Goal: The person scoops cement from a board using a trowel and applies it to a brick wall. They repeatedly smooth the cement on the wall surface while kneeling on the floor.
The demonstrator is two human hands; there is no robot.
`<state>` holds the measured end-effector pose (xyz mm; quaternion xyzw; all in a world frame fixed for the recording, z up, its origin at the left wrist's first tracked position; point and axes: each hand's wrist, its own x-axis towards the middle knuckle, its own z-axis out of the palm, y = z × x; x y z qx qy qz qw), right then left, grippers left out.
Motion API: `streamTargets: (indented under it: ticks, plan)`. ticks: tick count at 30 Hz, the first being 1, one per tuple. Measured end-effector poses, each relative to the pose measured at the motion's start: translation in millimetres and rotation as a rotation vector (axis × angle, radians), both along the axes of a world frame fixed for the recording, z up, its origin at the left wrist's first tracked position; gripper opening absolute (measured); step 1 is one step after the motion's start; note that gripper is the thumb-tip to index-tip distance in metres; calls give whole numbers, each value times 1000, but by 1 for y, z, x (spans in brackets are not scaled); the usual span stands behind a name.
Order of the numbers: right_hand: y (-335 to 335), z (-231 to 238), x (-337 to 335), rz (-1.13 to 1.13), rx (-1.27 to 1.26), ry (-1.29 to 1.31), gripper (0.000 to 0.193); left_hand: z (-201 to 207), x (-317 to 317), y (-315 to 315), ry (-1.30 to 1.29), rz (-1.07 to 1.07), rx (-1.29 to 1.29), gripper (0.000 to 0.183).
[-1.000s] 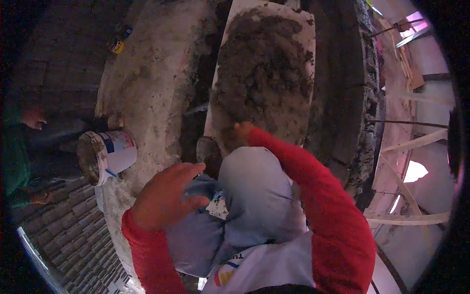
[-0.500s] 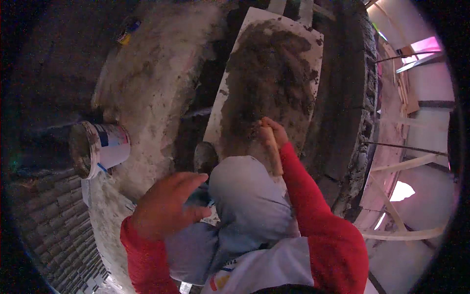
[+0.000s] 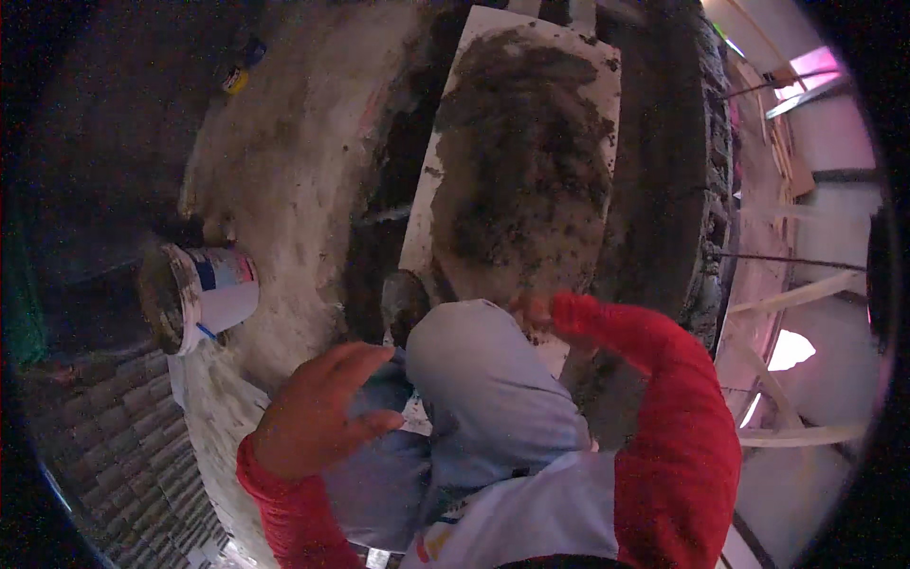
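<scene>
A long white board (image 3: 417, 248) lies ahead of my knee, with dark wet mortar (image 3: 517, 171) spread over most of it. My right hand (image 3: 536, 308) is at the near end of the mortar, right beside my knee. It is blurred and partly covered by the red sleeve, so its fingers and anything in them do not show clearly. My left hand (image 3: 327, 408) hovers left of my knee with nothing in it, thumb and fingers apart. Left of the knee, by the board's near edge, is a dark rounded thing (image 3: 405, 303) I cannot make out.
A white bucket (image 3: 227, 289) stands tilted-looking at the left, grey stuff on its rim. Roof tiles (image 3: 123, 446) fill the lower left. A rough block wall edge (image 3: 713, 190) runs along the right, with a metal bar (image 3: 796, 261) sticking out and timber beyond. A small yellow-and-dark object (image 3: 235, 80) lies far left.
My right hand has drawn back along the board toward my knee, its elbow swinging outward. The wooden handle it gripped before no longer shows clearly. My left hand stays nearly in place.
</scene>
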<state>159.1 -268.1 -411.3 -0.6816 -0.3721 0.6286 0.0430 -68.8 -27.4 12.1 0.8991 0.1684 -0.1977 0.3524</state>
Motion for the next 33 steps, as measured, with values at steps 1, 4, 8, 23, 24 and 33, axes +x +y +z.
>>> streamTargets:
  ticks: [1, 4, 8, 23, 24, 33]
  plan:
    - [11, -1, 19, 23, -1, -33, 27, -1, 1, 0, -4, -21, 5, 60]
    - [40, 12, 64, 7, 14, -106, 27, -1, 2, -1, -46, -72, 38, 60]
    - [46, 34, 93, -351, 212, -72, 27, -5, 10, -7, -67, -82, 69, 60]
    - [-31, 110, 136, -610, 220, -197, 39, -5, 46, -2, -166, -166, 57, 58]
    - [-41, 93, 128, -490, 124, -286, 38, -10, 52, -3, -184, -197, 47, 58]
    - [-173, 150, 47, -713, -251, -165, 38, -8, 49, 9, -165, -194, 116, 61]
